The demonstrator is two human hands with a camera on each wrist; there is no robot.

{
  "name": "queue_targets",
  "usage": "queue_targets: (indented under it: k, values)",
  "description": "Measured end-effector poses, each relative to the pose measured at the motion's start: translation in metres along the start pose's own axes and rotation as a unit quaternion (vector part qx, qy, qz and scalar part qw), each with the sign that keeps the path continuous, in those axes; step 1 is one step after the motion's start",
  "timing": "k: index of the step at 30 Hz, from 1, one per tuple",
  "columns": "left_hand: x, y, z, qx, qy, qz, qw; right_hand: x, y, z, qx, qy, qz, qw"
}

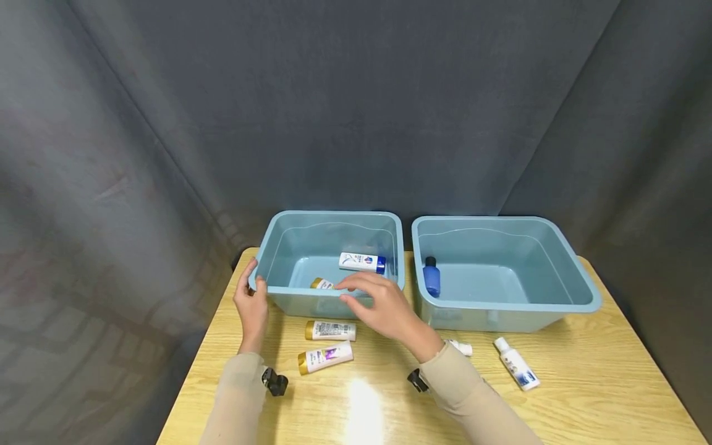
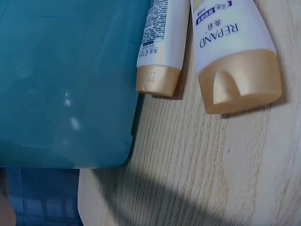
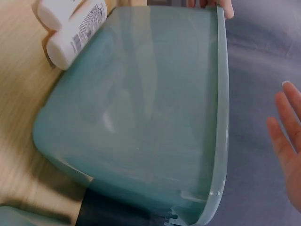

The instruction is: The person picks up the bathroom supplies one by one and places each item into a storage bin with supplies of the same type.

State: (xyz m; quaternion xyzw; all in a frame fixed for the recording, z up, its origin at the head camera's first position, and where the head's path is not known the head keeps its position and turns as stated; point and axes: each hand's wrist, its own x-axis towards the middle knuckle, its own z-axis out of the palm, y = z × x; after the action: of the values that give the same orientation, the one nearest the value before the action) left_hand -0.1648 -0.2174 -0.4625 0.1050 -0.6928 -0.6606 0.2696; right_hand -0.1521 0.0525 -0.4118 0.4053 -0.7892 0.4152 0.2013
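Note:
At the front left corner of the left blue plastic bin (image 1: 328, 213), my left hand (image 1: 253, 309) grips the rim. Above the bin's front rim is my right hand (image 1: 384, 309), fingers extended and holding nothing; the right wrist view also shows this hand (image 3: 289, 136) apart from the bin wall (image 3: 131, 103). Inside the bin lie a white bottle with a blue cap (image 1: 360, 262) and a gold-capped bottle (image 1: 322, 283), the latter partly hidden by the front rim and my right fingers. Two white bottles with gold caps, one upper (image 1: 334, 330) and one lower (image 1: 328, 357), lie before the bin.
A second blue bin (image 1: 500, 306) stands to the right, with a blue black-capped bottle (image 1: 431, 279) at its left wall. On the wooden table (image 1: 578, 383) lie a white bottle (image 1: 517, 364) and another white bottle (image 1: 460, 347) partly behind my right forearm. Dark curtain (image 1: 356, 111) hangs behind.

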Motion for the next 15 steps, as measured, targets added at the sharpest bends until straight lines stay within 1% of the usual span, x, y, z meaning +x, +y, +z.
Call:
queue_targets:
  k: [3, 7, 9, 10, 12, 15]
  values:
    - [0.000, -0.002, 0.001, 0.003, 0.004, -0.005, 1.0000, -0.008, -0.002, 0.003, 0.016, 0.001, -0.016, 0.9997]
    - [0.006, -0.019, -0.002, -0.001, 0.012, -0.008, 0.9999, -0.017, -0.003, 0.010, 0.041, 0.001, -0.047, 0.9981]
    - [0.010, -0.028, -0.003, -0.002, 0.015, -0.009, 0.9998, -0.021, -0.003, 0.015, 0.045, 0.000, -0.057, 0.9973]
    - [0.012, -0.032, -0.004, -0.002, 0.016, -0.009, 0.9998, -0.024, -0.003, 0.017, 0.046, -0.003, -0.059, 0.9972]
    - [0.012, -0.035, -0.005, 0.002, 0.020, -0.007, 0.9998, -0.029, -0.003, 0.022, 0.051, -0.012, -0.051, 0.9973]
    - [0.013, -0.036, -0.006, 0.000, 0.025, 0.000, 0.9997, -0.036, -0.003, 0.029, 0.056, -0.029, -0.024, 0.9977]
